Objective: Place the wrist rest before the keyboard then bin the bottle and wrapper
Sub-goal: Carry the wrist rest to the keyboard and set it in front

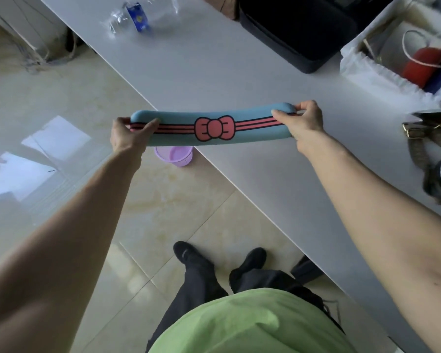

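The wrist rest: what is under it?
Under the wrist rest, held at its ends by the left hand and right hand, are a purple bin on the floor and the table edge. The bin's far rim is covered.

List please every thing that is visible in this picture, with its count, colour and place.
wrist rest: one, blue with pink bow, held in the air over the table edge
bottle: one, clear with blue label, lying at the far end of the table
table: one, white, running diagonally
bin: one, purple, on the floor below the wrist rest
black case: one, far on the table
white box: one, at the right, holding a red thing
brown bag: one, right edge
left hand: gripping the wrist rest's left end
right hand: gripping its right end
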